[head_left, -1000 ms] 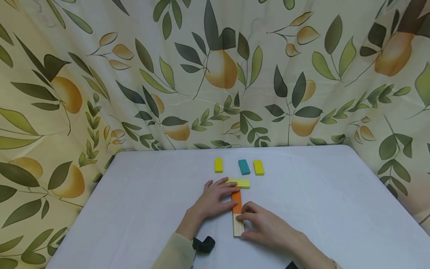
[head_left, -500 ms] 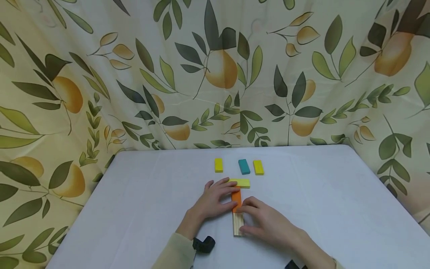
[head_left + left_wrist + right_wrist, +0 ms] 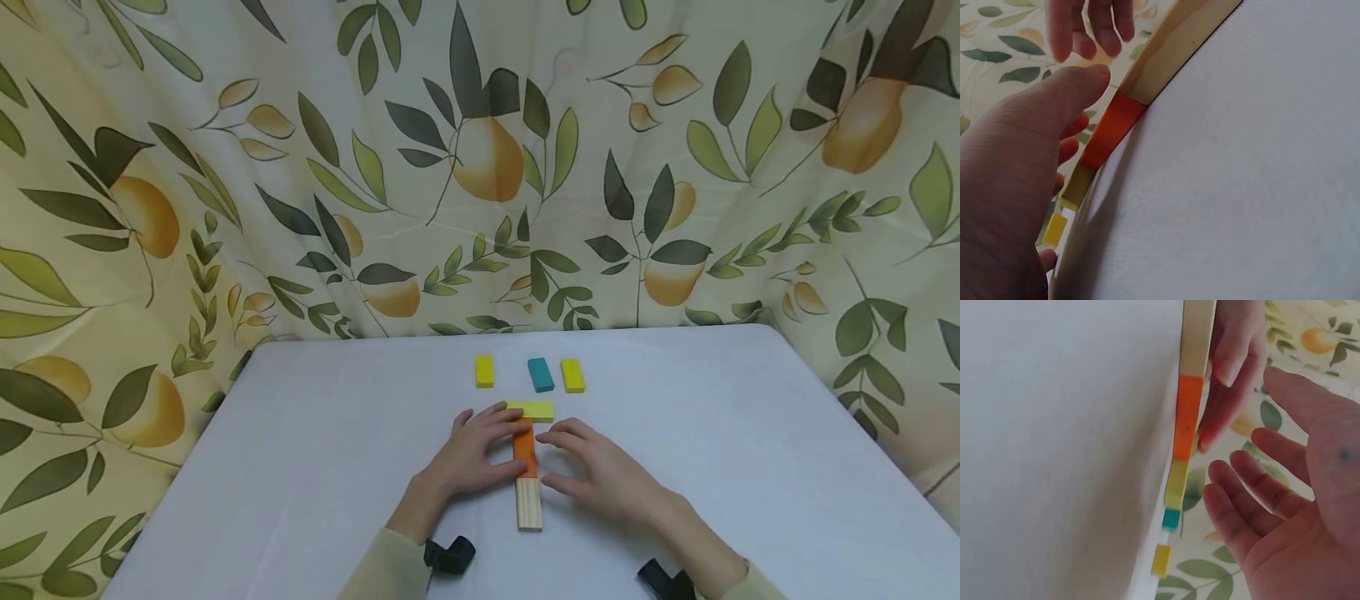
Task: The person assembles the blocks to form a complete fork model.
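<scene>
On the white table, an orange block (image 3: 525, 450) lies end to end with a plain wooden block (image 3: 528, 505). A light yellow block (image 3: 534, 411) lies crosswise at the orange block's far end, making a T. My left hand (image 3: 471, 454) reaches over the orange block from the left, thumb at its near end and fingertips at its far end, partly covering it and the crosswise block. Just right of the orange block, my right hand (image 3: 611, 471) hangs with fingers loosely bent and nothing in them. In the right wrist view, its fingers (image 3: 1254, 500) are spread apart from the row.
Beyond the T stand a yellow block (image 3: 484, 372), a teal block (image 3: 540, 375) and another yellow block (image 3: 573, 376). A leaf-and-fruit patterned curtain (image 3: 337, 208) rises behind the white table (image 3: 315, 467). Black wrist cameras (image 3: 450, 556) sit on both wrists.
My right hand has let go of the plain wooden block and moved forward beside the orange one. The left hand keeps its place. The head view has shifted slightly.
</scene>
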Available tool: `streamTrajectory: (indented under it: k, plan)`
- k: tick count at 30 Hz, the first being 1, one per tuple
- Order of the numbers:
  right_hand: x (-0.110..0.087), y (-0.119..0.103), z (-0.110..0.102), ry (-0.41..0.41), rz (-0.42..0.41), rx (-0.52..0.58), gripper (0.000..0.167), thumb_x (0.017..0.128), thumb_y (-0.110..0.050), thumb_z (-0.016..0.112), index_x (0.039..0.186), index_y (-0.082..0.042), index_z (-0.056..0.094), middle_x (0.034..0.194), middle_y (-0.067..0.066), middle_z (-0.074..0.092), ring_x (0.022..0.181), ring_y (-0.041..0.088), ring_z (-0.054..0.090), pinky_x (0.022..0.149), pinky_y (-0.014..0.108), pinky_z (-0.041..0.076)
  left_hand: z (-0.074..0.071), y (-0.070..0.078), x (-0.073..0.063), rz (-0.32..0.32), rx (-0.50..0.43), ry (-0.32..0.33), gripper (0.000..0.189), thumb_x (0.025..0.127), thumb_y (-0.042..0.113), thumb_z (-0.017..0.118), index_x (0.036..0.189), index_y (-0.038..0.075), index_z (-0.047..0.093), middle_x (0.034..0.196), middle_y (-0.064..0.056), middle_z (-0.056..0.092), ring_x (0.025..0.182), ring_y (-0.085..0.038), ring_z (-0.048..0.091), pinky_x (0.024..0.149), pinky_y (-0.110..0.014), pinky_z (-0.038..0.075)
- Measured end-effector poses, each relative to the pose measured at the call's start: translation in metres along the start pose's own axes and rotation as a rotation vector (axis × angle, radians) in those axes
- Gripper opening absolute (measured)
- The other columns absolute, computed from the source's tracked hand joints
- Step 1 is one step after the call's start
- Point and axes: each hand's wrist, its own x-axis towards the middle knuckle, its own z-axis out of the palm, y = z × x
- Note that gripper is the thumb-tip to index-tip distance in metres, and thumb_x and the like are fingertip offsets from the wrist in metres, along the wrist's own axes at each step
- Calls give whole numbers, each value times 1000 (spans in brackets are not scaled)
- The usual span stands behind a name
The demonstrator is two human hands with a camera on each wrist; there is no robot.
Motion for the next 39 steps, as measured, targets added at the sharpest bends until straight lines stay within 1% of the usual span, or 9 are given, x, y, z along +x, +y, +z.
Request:
streamTrajectory:
  k: [7,13,16,20,25,29,34,39]
  plan:
    - [10,7,-7,45,39,63,50,88,-29,80,134,-14,65,131,1,58,111,23,60,92,44,54,-1,0,-3,-2,3,-1,54,92,53,66,141,32,60,153,12,45,149,-15,26,116,-65,14]
    - [21,17,-15,117,11,91,50,88,-22,81,133,-10,64,128,4,60,109,28,61,89,45,56,-1,1,-3,8,15,-5,58,91,57,66,142,31,60,154,12,44,149,-16,25,115,-65,15]
    - [26,24,-17,141,15,97,50,88,-21,81,134,-9,64,127,5,60,110,29,62,89,47,56,-1,1,-3,11,22,-12,60,90,59,65,143,31,59,154,12,44,149,-15,25,115,-65,14]
    - [31,31,-21,148,27,109,50,88,-19,81,134,-8,63,127,9,61,111,32,62,91,49,55,-1,0,-2,13,18,-25,61,90,59,65,144,32,58,155,13,43,150,-15,23,116,-64,13]
    - [40,40,-26,161,13,115,50,88,-15,80,134,-5,62,127,13,61,110,35,62,91,53,53,-1,0,-3,15,18,-27,61,90,58,66,144,31,58,156,13,41,150,-15,23,116,-65,13]
    - [48,46,-32,175,8,100,50,88,-14,79,134,-5,62,129,14,61,109,34,63,91,53,54,-1,-1,-3,17,21,-28,62,89,57,66,144,31,58,156,13,40,150,-15,22,116,-64,13]
    - [56,53,-36,165,28,89,50,90,-16,78,136,-7,61,135,15,58,113,35,61,93,53,53,0,-1,-2,11,25,-34,62,89,59,66,145,32,57,157,13,39,150,-15,22,115,-65,14]
    - [62,60,-37,156,55,97,50,91,-16,77,136,-5,61,136,16,58,116,38,58,95,55,51,0,0,-2,6,26,-44,62,89,59,66,145,33,56,157,14,38,150,-13,21,116,-64,13]
